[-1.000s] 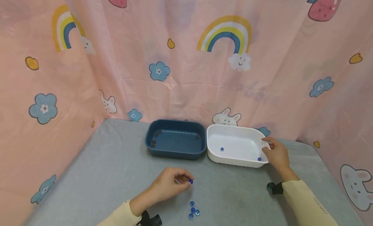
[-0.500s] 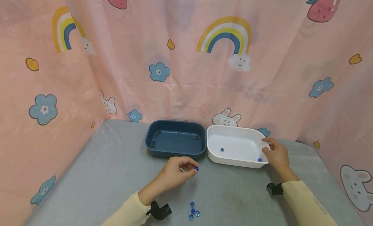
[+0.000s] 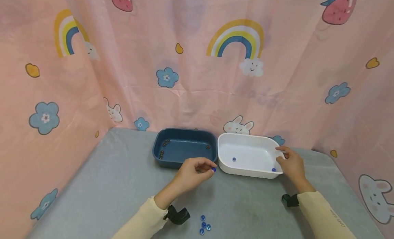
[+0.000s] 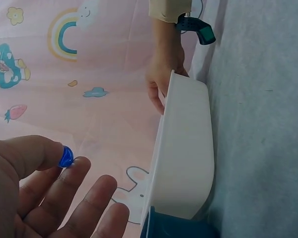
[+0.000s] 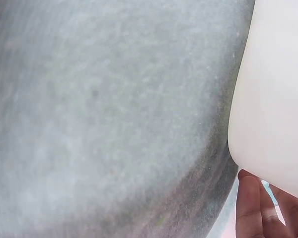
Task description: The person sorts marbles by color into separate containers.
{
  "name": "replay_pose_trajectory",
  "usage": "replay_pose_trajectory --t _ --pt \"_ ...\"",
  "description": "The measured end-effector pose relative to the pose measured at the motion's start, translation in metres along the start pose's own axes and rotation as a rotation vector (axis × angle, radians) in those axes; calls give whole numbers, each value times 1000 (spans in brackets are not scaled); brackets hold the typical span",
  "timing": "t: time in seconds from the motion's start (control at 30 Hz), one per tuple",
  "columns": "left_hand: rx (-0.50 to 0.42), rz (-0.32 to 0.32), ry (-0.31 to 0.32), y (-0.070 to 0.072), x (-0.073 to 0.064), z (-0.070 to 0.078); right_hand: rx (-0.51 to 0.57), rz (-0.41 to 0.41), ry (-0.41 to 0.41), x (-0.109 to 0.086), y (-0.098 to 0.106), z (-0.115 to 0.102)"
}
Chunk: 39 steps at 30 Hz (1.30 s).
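Blue marble (image 3: 213, 169) pinched in the left hand (image 3: 191, 173), white tub (image 3: 252, 150) at two o'clock from it.
Fingers sit narrow on the marble, which is round with no long axis, near the tub's seven-o'clock corner; the tub runs roughly nine to three. The right hand (image 3: 292, 163), farther from the marble, grips the tub's three-o'clock end. From the marble, a dark blue tub (image 3: 187, 150) lies at ten o'clock, four loose marbles (image 3: 204, 225) on the tabletop (image 3: 123, 184) at six.

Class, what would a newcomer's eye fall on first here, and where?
First, the pink curtain with printed rainbows fills the background. Before it, a dark blue tray and a white tray stand side by side, the right hand holding the white one's end. In front, the left hand pinches a blue marble.
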State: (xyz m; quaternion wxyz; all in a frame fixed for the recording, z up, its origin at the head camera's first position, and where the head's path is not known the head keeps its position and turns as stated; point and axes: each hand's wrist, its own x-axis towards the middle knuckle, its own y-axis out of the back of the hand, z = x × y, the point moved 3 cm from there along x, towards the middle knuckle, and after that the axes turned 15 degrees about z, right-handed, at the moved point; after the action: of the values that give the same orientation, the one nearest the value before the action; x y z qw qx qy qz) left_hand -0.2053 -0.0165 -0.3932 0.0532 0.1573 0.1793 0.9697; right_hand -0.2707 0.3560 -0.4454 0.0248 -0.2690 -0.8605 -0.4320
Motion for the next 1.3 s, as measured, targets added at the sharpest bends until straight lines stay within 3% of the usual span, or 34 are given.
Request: replay_pose_trajectory --t 0.3,0.63,1.3 --pt "46 16 -71 -11 23 7 4 1 -9 -1 1 -1" --pt "41 14 -76 -27 41 9 0 28 13 1 1 -1" --pt "86 -36 -109 -78 81 -3 -14 11 -1 -2 2 -2"
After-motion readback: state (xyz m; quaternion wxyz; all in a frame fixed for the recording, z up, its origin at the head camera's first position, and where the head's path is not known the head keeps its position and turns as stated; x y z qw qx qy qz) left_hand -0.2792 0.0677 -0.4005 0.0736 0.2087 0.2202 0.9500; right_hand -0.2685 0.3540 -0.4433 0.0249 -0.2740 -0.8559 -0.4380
